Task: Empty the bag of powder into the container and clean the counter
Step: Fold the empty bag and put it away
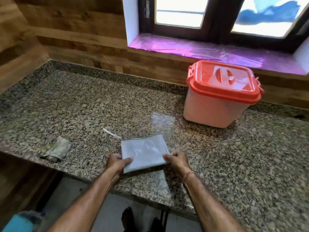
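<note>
The left grip point(117, 162) and right grip point(176, 160) pinched the near corners of a flat pale bag point(145, 153) lying on the granite table point(234, 164). Just beyond the left grip lay a white strip point(111, 133), a crumpled wrapper point(56, 150) farther left; the lidded orange container point(215, 106) stood well beyond the right grip.

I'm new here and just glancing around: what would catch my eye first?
The lidded orange container stands out, at the right back of the granite counter. Near the front edge, the left hand and right hand hold a flat pale bag by its sides. Bright pink film glows below the window.
</note>
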The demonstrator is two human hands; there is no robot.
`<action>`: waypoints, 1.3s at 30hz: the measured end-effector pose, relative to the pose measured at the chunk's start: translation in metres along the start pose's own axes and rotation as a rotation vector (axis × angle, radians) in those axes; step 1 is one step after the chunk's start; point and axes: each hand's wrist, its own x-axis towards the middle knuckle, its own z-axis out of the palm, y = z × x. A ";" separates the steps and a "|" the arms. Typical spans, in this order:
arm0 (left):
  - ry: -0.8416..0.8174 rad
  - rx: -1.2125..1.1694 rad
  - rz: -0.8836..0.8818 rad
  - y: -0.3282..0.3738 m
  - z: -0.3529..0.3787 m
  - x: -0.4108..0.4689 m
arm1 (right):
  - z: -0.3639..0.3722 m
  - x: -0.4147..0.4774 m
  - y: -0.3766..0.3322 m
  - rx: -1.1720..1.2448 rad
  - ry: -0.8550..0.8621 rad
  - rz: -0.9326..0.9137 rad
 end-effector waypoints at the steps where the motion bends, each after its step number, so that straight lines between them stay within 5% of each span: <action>1: 0.011 0.003 -0.011 -0.006 0.001 -0.002 | 0.002 0.000 0.007 -0.030 0.004 0.014; 14: -0.047 0.096 -0.017 -0.030 0.009 0.011 | 0.015 -0.014 0.011 -0.309 0.025 -0.021; 22: -0.095 -0.274 0.039 -0.021 -0.017 0.005 | 0.027 -0.014 -0.016 -0.188 -0.051 -0.126; 33: 0.240 -0.682 0.189 -0.071 -0.174 -0.026 | 0.178 -0.064 -0.078 -0.197 -0.365 -0.403; 39: 0.598 -0.836 0.072 -0.205 -0.284 -0.068 | 0.310 -0.138 -0.051 -0.487 -0.563 -0.530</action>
